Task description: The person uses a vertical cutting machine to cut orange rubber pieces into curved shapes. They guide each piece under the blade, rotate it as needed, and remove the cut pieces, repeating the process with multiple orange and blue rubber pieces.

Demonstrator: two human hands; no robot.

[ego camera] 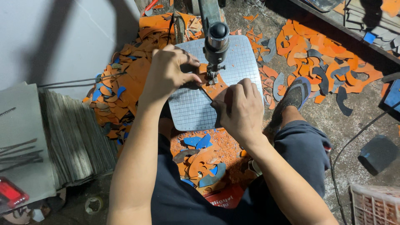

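— On the ribbed metal table point(241, 62) of the cutting machine, what is being handled?

— An orange sheet piece point(216, 88), flat on the table right under the blade post point(213, 76) that hangs from the machine head point(216, 39). It lies between the two hands, touching both.

— How does the left hand point(168, 73) sit?

— It comes in from the left, fingers curled together and pressed down on the near-left edge of the piece, just beside the blade. Pinched or only pushing flat, I cannot tell.

— And the right hand point(241, 108)?

— Closer to the body, on the lower right part of the piece. Its fingers are bunched together and bear down on the sheet; no clear clamp shows.

— Which way does the piece run?

— Its long axis goes slantwise, from the blade at upper left down toward the right hand. So the blade end lies away from the right hand and just beside the left, which is the nearer of the two to the cut.

— What lies around?

— Orange and blue offcuts point(121, 91) heaped on the floor left of the table, more scraps point(325, 62) at right, a stack of grey sheets point(75, 137) at far left, and a foot in a sandal point(293, 96) beside the table.
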